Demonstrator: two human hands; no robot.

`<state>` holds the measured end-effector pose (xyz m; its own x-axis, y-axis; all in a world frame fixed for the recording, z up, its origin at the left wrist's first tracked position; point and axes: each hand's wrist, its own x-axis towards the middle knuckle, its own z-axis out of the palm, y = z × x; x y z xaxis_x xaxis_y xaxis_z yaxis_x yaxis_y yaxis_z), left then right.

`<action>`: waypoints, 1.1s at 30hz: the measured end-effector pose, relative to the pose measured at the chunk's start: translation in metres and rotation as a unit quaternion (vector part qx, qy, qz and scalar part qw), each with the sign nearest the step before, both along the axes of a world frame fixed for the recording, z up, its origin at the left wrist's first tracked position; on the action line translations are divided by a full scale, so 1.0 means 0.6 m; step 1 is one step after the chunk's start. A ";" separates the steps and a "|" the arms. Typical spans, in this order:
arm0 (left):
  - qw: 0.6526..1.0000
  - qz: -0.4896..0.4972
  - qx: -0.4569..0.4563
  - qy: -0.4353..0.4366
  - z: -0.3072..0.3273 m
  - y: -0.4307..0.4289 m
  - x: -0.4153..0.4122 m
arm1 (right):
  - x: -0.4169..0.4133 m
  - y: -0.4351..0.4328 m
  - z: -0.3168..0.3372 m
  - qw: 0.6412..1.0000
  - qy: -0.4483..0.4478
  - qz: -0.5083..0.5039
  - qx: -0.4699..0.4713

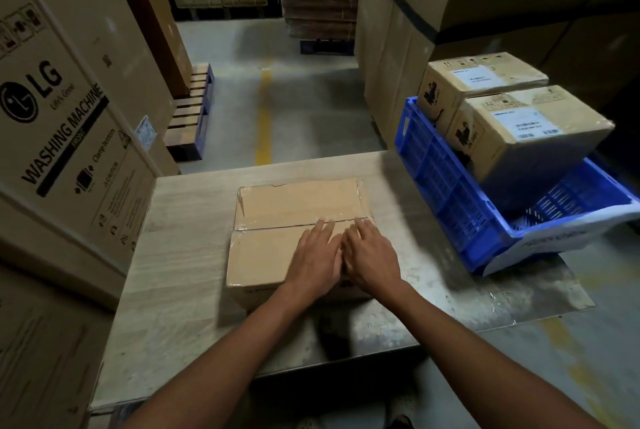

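Both hands pressed flat on a taped box at the middle of the table.

The box (pixel 273 252) sits on the wooden table (pixel 180 255), its flaps closed under clear tape (pixel 277 225). The left hand (pixel 317 257) and right hand (pixel 372 255) lie side by side, touching, fingers straight and reaching the centre seam. On the table's right edge a blue crate (pixel 446 186) holds 2 labelled cartons (pixel 519 137). A washing machine carton (pixel 69 137) stands to the left. Beyond the table, a pallet (pixel 192 113) rests on the floor near a yellow line (pixel 264 117).
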<state>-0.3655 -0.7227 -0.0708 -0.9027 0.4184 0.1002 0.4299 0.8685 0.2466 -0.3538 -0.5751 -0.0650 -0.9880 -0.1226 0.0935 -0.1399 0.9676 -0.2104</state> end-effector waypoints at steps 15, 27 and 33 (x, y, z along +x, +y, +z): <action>0.999 0.031 0.011 -0.036 0.026 0.043 -0.095 | -0.103 0.017 0.050 0.992 -0.115 0.019 0.055; 0.994 0.031 -0.070 -0.073 -0.028 0.030 -0.131 | -0.141 0.054 -0.062 0.992 -0.094 0.074 0.037; 0.993 0.078 -0.048 -0.077 -0.021 0.021 -0.132 | -0.129 0.050 -0.043 0.994 -0.096 0.043 -0.023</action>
